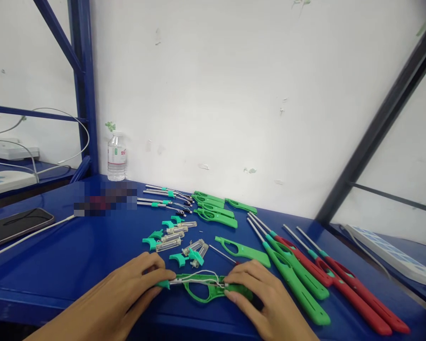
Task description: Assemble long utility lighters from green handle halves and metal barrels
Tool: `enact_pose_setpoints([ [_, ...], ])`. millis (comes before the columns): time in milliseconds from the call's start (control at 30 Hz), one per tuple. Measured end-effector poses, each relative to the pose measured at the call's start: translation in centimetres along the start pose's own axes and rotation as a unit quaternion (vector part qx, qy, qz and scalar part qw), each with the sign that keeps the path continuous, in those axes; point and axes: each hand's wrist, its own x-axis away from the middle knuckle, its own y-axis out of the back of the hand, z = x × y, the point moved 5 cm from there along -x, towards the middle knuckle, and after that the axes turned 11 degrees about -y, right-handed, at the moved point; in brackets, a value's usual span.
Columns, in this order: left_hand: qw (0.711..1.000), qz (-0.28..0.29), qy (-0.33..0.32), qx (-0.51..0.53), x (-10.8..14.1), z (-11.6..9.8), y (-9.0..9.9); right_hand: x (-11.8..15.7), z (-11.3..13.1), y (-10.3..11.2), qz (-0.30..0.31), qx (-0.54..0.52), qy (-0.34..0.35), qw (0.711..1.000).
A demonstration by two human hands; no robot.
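A green lighter shell half point(217, 291) lies at the table's front edge, its inner side facing up. My left hand point(142, 279) is closed around the lighter nozzle tube at its teal collar point(164, 284), at the shell's left end. On the right, my right hand point(257, 291) pinches the shell's handle end, thumb and fingers near the wire ends; a small part there is mostly hidden. Thin white wire point(203, 272) loops up between both hands. Just beyond my right hand lies a thin screwdriver point(224, 254), its handle partly covered.
Clear fuel tanks point(168, 245) and teal triggers point(177, 259) lie ahead. Behind are nozzle tubes point(156, 204) and green shell halves point(216, 218). Green lighters point(298, 289) and red lighters point(362, 303) lie right. A bottle point(117, 158), phone point(19, 227) and cable point(28, 240) sit left.
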Motion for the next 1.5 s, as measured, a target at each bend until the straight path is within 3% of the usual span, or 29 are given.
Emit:
enact_pose_setpoints([
  [200, 1.000, 0.020, 0.005, 0.010, -0.7, -0.1, -0.1, 0.1, -0.7, -0.3, -0.019, -0.020, 0.031, 0.999],
  [433, 0.999, 0.022, -0.046, -0.013, -1.2, -0.9, 0.6, 0.0, -0.7, -0.2, -0.004, -0.065, 0.011, 0.998],
  [700, 0.998, 0.020, -0.039, -0.037, -0.9, -1.4, 0.4, 0.3, -0.6, 0.0, 0.005, -0.073, -0.008, 0.997],
  [900, 0.990, -0.048, -0.101, -0.081, -2.0, -2.9, 1.7, 0.2, -0.5, 0.0, 0.012, -0.073, -0.018, 0.997],
  [1033, 0.984, -0.064, -0.125, -0.110, -2.5, -3.7, 2.1, 0.3, -0.5, 0.0, 0.014, -0.071, -0.021, 0.997],
  [1500, 0.990, -0.052, -0.099, -0.086, -2.2, -3.2, 1.4, 0.4, 0.5, 0.2, 0.007, -0.025, -0.039, 0.999],
])
